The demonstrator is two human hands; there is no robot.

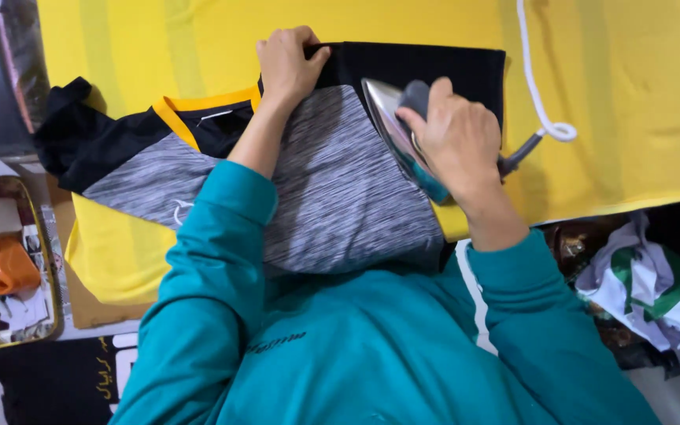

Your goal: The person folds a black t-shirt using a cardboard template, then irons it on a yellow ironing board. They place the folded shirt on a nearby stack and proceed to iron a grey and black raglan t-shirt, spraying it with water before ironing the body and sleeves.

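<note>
Left hand (289,63) pinches shirt (340,181) hem taut; right hand (458,142) grips iron (395,134) tilted on shirt's right; grey front looks smooth, collar side unpressed

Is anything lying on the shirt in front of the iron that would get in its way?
Nothing loose lies on the grey shirt. Only the left hand, pinning the black edge beyond the iron, which the right hand grips and tilts up.
</note>
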